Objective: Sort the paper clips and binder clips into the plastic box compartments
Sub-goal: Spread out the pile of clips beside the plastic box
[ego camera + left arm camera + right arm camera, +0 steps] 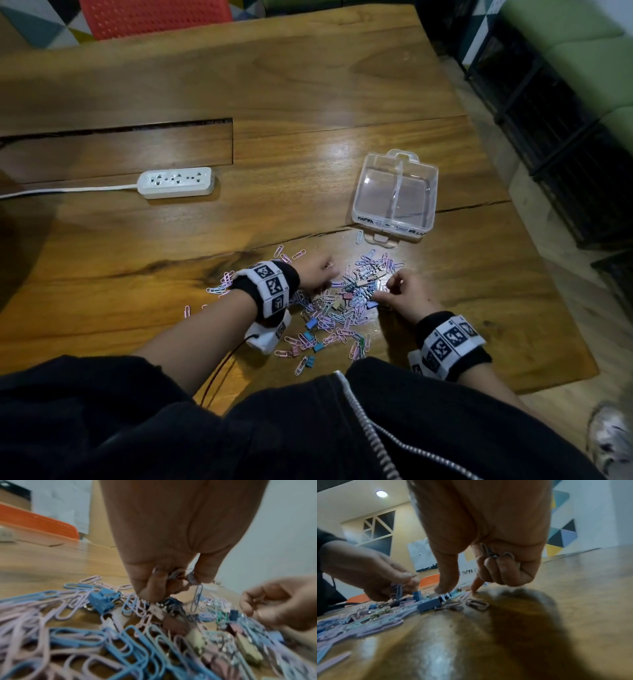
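A heap of pastel paper clips and small binder clips (337,303) lies on the wooden table (308,85) in front of me. The clear plastic box (395,193) stands open beyond it, with a divider down the middle and nothing visible inside. My left hand (318,274) hovers over the heap's left side and holds several paper clips (197,595) in its curled fingers, one blue clip dangling. My right hand (399,291) is at the heap's right edge. It keeps paper clips (498,553) under its curled fingers while thumb and forefinger reach down to the table.
A white power strip (176,182) with its cable lies at the left. A red chair (154,17) stands behind the table. The table's right edge (534,260) drops to the floor, where a black rack stands. Loose clips reach toward my body.
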`<state>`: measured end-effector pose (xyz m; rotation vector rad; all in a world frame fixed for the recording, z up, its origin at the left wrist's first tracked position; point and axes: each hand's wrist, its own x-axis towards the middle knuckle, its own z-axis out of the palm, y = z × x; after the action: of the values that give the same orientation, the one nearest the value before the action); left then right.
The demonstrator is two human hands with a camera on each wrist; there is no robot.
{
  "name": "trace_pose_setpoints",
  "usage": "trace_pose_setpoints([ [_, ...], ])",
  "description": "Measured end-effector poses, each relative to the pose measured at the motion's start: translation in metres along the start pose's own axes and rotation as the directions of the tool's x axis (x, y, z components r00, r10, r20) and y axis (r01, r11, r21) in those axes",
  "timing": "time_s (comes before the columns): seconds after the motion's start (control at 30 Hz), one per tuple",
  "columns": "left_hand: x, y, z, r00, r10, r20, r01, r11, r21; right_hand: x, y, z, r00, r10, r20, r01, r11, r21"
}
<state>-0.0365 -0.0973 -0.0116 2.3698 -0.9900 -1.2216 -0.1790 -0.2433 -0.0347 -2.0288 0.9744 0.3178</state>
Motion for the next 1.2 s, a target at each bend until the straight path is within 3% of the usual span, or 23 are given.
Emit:
trace_pose_setpoints([
  [0.07, -0.002, -0.003, -0.004, 0.999, -0.042, 0.033, 0.050, 0.955, -0.294, -0.002, -0.005, 0.001, 1.000, -0.018, -0.006, 0.018, 0.995, -0.097],
  [0.13, -0.005, -0.005, -0.009, 0.995, -0.071, 0.066, 0.095, 0.853, -0.513, -0.006, -0.011, 0.002, 0.999, -0.039, -0.010, 0.038, 0.990, -0.133],
  [0.3, -0.007, -0.002, -0.012, 0.995, -0.087, 0.048, 0.093, 0.648, -0.756, -0.007, -0.019, 0.010, 0.996, -0.069, 0.059, 0.079, 0.978, -0.195],
  [0.33, -0.007, -0.001, -0.010, 0.994, -0.099, 0.045, 0.098, 0.640, -0.762, -0.008, -0.020, 0.010, 0.995, -0.077, 0.067, 0.089, 0.974, -0.209],
  [0.43, -0.008, 0.009, -0.004, 0.995, -0.097, 0.008, 0.084, 0.812, -0.578, -0.006, -0.020, 0.011, 0.992, -0.097, 0.079, 0.110, 0.976, -0.186],
  [0.53, -0.009, 0.012, 0.004, 0.998, -0.029, -0.054, 0.018, 0.980, -0.197, -0.003, -0.017, 0.009, 0.994, -0.085, 0.074, 0.085, 0.996, 0.013],
  [0.67, -0.011, 0.004, 0.010, 0.992, 0.047, -0.117, -0.014, 0.963, 0.268, -0.008, -0.020, -0.005, 0.988, -0.066, 0.141, 0.004, 0.915, 0.403],
  [0.8, -0.011, 0.002, 0.011, 0.987, 0.103, -0.119, -0.050, 0.922, 0.385, -0.009, -0.022, -0.014, 0.959, -0.106, 0.262, -0.098, 0.745, 0.660],
  [1.03, -0.011, 0.005, 0.018, 0.981, 0.165, -0.098, -0.088, 0.841, 0.534, 0.002, -0.027, -0.010, 0.946, -0.117, 0.302, -0.125, 0.728, 0.674],
  [1.2, -0.010, 0.000, 0.019, 0.990, 0.109, -0.086, -0.068, 0.921, 0.383, 0.008, -0.031, -0.009, 0.941, -0.136, 0.309, -0.140, 0.677, 0.723],
])
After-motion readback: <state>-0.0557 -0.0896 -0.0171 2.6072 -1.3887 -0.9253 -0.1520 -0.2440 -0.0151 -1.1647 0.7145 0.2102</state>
